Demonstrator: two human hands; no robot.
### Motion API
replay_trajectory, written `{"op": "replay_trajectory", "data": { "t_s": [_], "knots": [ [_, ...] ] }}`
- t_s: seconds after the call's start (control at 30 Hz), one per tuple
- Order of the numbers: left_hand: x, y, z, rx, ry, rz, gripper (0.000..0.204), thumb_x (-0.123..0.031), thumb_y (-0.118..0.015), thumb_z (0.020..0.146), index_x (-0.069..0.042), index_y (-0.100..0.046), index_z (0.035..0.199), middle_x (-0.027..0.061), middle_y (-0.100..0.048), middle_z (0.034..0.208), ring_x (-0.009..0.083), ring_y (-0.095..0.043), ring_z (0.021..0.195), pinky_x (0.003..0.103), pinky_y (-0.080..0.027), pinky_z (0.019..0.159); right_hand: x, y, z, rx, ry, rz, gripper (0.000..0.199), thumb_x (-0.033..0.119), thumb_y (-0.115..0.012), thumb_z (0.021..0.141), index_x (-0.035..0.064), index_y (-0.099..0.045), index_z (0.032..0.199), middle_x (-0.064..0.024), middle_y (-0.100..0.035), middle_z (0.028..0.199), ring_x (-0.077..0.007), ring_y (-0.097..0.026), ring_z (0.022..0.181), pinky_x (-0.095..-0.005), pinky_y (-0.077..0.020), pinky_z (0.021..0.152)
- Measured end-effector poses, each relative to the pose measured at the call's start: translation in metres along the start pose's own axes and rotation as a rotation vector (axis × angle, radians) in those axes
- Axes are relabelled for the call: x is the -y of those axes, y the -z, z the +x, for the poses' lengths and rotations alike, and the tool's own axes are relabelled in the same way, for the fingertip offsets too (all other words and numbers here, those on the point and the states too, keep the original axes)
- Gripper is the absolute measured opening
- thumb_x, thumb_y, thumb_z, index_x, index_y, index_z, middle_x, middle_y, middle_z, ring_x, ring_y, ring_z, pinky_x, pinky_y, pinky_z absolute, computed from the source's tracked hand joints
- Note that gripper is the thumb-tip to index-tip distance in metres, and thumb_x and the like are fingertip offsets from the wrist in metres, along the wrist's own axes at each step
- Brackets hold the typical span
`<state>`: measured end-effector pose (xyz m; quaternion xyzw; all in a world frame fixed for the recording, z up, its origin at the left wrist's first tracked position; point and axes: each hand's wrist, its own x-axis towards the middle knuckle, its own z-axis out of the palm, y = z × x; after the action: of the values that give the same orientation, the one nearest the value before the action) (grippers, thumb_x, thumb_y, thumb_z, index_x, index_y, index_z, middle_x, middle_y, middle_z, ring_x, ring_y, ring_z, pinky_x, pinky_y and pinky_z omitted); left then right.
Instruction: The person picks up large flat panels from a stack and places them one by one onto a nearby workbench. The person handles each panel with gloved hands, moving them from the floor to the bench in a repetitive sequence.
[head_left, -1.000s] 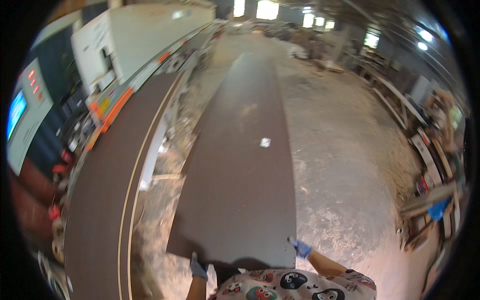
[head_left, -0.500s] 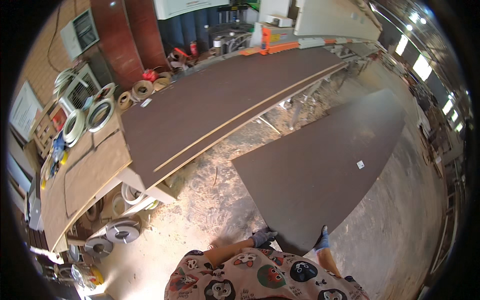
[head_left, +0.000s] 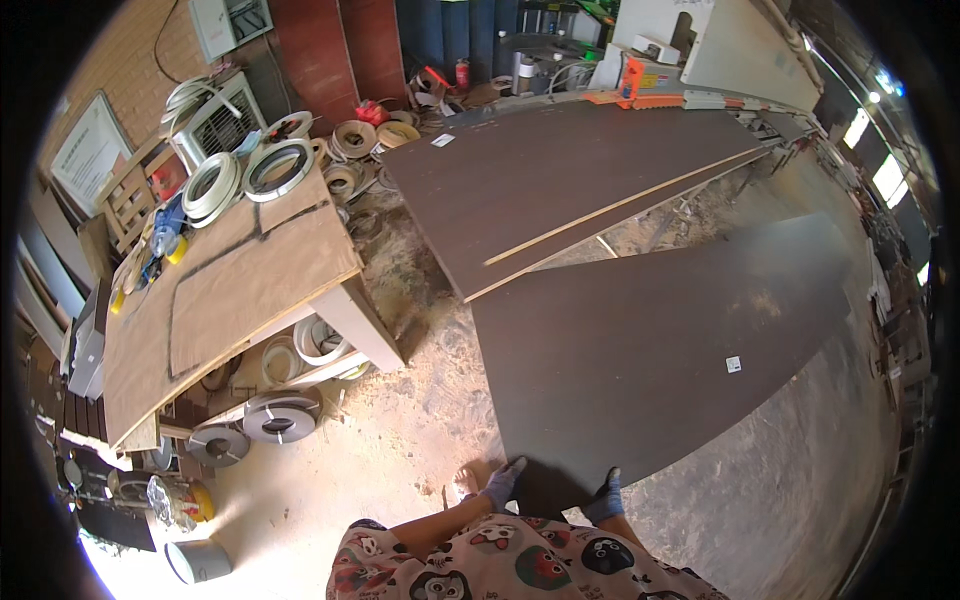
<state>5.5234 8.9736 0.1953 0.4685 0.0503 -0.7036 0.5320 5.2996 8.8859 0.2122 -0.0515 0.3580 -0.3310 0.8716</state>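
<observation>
- Brown panel (head_left: 640,370): long, flat, near end right at your hands, running out toward 1–2 o'clock. White label (head_left: 733,365) on its face at 2 o'clock.
- Left hand (head_left: 503,482): gloved, closed over the near-left edge, thumb side on top; fingers underneath hidden.
- Right hand (head_left: 605,497): gloved, closed on the near edge, thumb up on the face; rest of the grip hidden. Both have hold of the panel only.
- Second board (head_left: 580,180), same brown, lies at 12 o'clock. The panel's left corner meets it in view; can't tell if they touch.
- Wood-topped surface (head_left: 230,280) at 10 o'clock, coils on and under it; bucket (head_left: 205,562) near 9.
- Handling, my guess: heavy and awkward for its length, stiff across, maybe some flex lengthwise. Smooth face likely slides under gloves; corners probably chip if knocked.
- Best hold: near end, hands spread toward both corners, fingers under, thumbs on top. Can't tell what supports the far end.
</observation>
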Motion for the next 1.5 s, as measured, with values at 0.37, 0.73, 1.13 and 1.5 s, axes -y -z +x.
{"op": "replay_trajectory", "data": {
  "t_s": [0.37, 0.73, 1.13, 1.5],
  "knots": [
    [-0.007, 0.064, -0.082, -0.459, -0.333, -0.1, 0.051, -0.038, -0.068, 0.082, -0.001, -0.058, 0.115, 0.009, -0.063, 0.106, 0.0182, -0.057, 0.096, 0.032, -0.046, 0.085, 0.132, 0.027, -0.022, -0.009, 0.086, -0.113, 0.067, 0.055, -0.057, 0.082, 0.0141, -0.045, 0.133, -0.0052, -0.049, 0.134, -0.0275, -0.045, 0.121, -0.0473, -0.0357, 0.102],
    [-0.075, 0.085, -0.22, -0.615, -0.481, -0.015, 0.034, -0.031, -0.067, 0.084, -0.004, -0.065, 0.104, 0.0032, -0.066, 0.092, 0.0122, -0.06, 0.08, 0.027, -0.05, 0.073, 0.179, 0.006, -0.032, -0.231, 0.236, -0.032, 0.068, 0.064, -0.036, 0.087, 0.0167, -0.042, 0.137, -0.0042, -0.044, 0.139, -0.0293, -0.041, 0.125, -0.0467, -0.0304, 0.106],
    [-0.227, 0.248, -0.33, -0.809, -0.638, 0.383, 0.039, -0.031, -0.063, 0.087, 0.001, -0.062, 0.109, 0.0066, -0.065, 0.097, 0.0145, -0.06, 0.084, 0.027, -0.05, 0.076, -0.033, -0.122, -0.04, -0.157, 0.089, 0.064, 0.071, 0.067, -0.032, 0.087, 0.0177, -0.041, 0.137, -0.0038, -0.041, 0.14, -0.0282, -0.038, 0.127, -0.0451, -0.0278, 0.108],
    [-0.306, 0.439, -0.3, -1.836, -0.162, 1.645, 0.068, -0.061, -0.044, 0.085, -0.021, -0.036, 0.139, 0.0179, -0.033, 0.143, 0.0384, -0.034, 0.128, 0.053, -0.032, 0.102, -0.215, -0.159, 0.025, -0.188, -0.331, 0.127, 0.072, 0.062, -0.053, 0.079, 0.0144, -0.046, 0.132, -0.0075, -0.043, 0.14, -0.0331, -0.036, 0.129, -0.0531, -0.02, 0.108]
  ]
}}
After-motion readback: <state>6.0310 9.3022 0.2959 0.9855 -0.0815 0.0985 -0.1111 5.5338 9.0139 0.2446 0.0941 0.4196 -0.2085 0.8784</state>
